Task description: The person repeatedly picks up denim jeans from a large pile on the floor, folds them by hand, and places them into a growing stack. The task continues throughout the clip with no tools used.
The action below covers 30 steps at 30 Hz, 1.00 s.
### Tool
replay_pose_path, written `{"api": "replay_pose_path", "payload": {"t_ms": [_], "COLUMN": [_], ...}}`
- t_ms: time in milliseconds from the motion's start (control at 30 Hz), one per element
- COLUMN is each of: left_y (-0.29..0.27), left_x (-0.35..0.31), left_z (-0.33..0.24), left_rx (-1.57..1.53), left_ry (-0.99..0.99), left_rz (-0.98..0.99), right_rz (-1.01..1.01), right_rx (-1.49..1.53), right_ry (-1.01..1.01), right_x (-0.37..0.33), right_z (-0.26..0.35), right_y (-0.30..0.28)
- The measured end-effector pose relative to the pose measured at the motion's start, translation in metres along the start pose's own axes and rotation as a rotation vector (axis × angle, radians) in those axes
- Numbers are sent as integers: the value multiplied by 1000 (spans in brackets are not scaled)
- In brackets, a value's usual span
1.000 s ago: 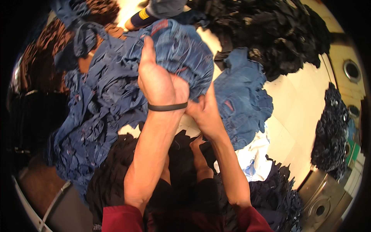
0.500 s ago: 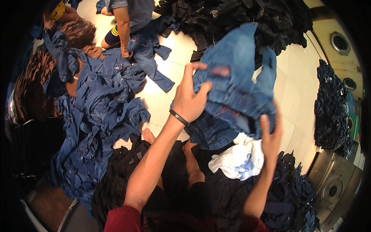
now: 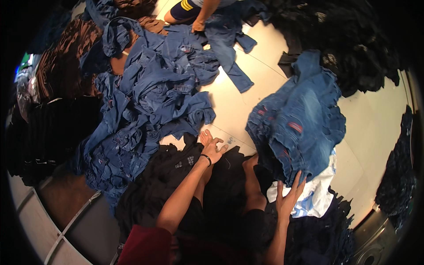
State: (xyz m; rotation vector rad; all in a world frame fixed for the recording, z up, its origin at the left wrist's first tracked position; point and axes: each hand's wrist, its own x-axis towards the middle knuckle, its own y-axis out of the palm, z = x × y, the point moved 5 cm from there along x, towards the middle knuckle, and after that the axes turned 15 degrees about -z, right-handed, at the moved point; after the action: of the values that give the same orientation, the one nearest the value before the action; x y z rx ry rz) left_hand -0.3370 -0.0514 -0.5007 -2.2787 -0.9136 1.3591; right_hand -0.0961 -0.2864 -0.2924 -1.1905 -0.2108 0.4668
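My left hand (image 3: 213,152) hovers over the dark clothes near my foot, fingers apart with nothing in them. A stack of blue denim garments (image 3: 304,119) with elastic waistbands and small red labels lies on the right of the floor. At its near edge my right hand (image 3: 288,199) touches the waistband, thumb and fingers spread. Beneath the stack a white cloth or bag (image 3: 320,194) with blue marks shows in part. To the left spreads a large heap of blue denim garments (image 3: 163,84).
Another person's hand (image 3: 198,25) rests at the far side of the denim heap. Black clothes (image 3: 340,39) are piled far right, brown ones (image 3: 70,57) far left. Dark garments (image 3: 150,176) cover my lap area. A metal machine (image 3: 375,234) stands lower right.
The denim garments I held up in both hands now lie on the stack at right. My left hand has let go and moved back left; my right hand has lowered. The view has shifted.
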Motion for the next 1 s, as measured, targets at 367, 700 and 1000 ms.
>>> {"api": "replay_pose_path", "payload": {"t_ms": [367,700,1000], "left_y": [-77,-142,-136], "left_x": [265,-21,-292], "left_z": [215,121,-45], "left_rx": [1172,430,-341], "left_ry": [-160,158,421], "left_rz": [-140,-9,187], "right_rz": [-503,-363,895], "right_rx": [-247,-129,669], "right_ry": [-94,98,1424], "right_x": [-40,-73,-210], "right_z": [-53,-6,86], "right_y": [67,47,194]}}
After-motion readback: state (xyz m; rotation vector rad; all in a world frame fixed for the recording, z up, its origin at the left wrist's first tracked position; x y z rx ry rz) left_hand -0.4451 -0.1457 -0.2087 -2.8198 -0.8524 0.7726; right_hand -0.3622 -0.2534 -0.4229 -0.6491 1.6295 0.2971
